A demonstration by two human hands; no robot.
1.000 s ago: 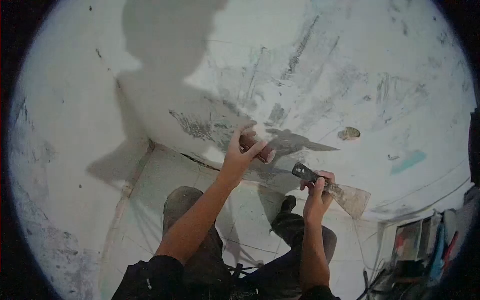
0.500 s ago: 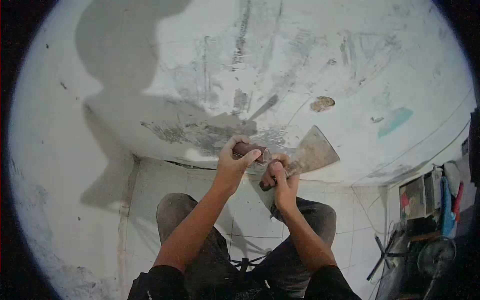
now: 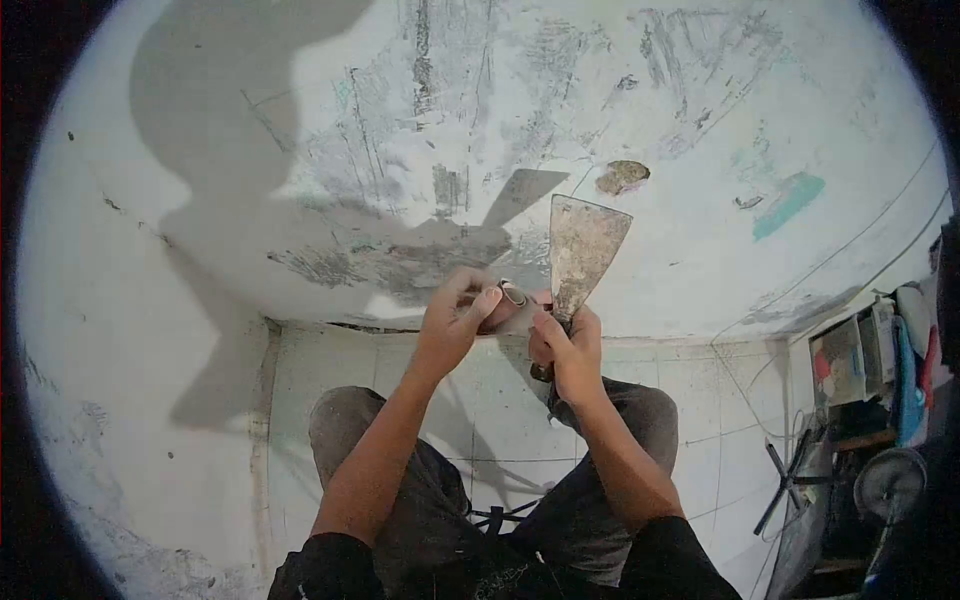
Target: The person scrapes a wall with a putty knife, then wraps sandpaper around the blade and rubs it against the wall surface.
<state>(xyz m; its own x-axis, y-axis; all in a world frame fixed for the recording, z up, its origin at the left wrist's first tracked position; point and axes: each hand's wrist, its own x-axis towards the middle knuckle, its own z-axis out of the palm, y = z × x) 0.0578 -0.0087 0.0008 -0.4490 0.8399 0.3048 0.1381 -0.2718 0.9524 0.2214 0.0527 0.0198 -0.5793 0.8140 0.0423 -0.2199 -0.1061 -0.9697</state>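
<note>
My left hand (image 3: 450,325) is closed around a rolled piece of reddish-brown sandpaper (image 3: 513,293), its open end turned up toward me. Beside it, my right hand (image 3: 574,358) grips the handle of a wide putty knife (image 3: 588,245). The knife's stained, flared blade points up in front of the wall. Both hands are close together above my knees, and part of the roll is hidden by my left fingers.
The scuffed white wall (image 3: 700,230) ahead has grey scraped patches, a brown hole (image 3: 623,177) and a turquoise patch (image 3: 790,205). White floor tiles (image 3: 520,425) lie below. At right stand a cluttered shelf (image 3: 860,440) and a round fan-like object (image 3: 890,483).
The putty knife has swung from pointing right to nearly upright. The sandpaper roll has turned so its open end faces me more. The view has shifted slightly.
</note>
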